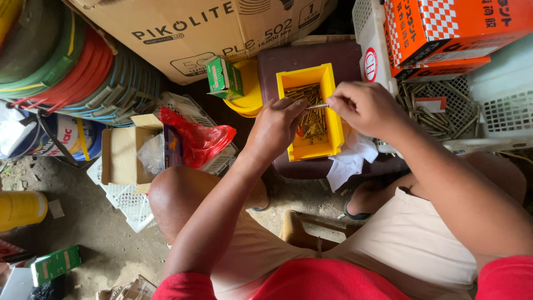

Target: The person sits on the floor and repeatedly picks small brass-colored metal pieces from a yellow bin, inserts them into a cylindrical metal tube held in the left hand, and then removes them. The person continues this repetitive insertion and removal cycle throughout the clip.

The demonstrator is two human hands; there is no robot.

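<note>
Red shirt (311, 283) and beige shorts (400, 244) fill the bottom of the frame, bare knee (177, 194) at lower centre-left. Both forearms run up to frame centre. Left hand (275, 128) and right hand (363, 105) meet over a yellow plastic bin (311, 147); between them a thin metal screw (317, 105), lying roughly level, pinched at its left end by the left fingers (294, 105) and at its right end by the right fingers (336, 103). Other fingers of both hands curled in, not spread. Screw sits just above the bin's upper half. Bin holds a loose heap of brass-coloured screws (312, 125) and stands on a dark maroon stool (311, 55), white crumpled cloth (350, 158) beside its lower right corner. Upper right: white perforated basket (499, 116) with more long screws (427, 111), orange checked boxes (444, 28) stacked on it. Upper centre: large brown carton (183, 33), small green box (224, 78) leaning on a yellow round lid (250, 89). Left of centre: red plastic bag (197, 139) in a white crate (133, 205), open small carton (122, 155). Upper left: coiled hoses, red, green and blue-grey (83, 66). Lower left on the dirt floor (94, 233): yellow can (22, 208), another green box (55, 264).
</note>
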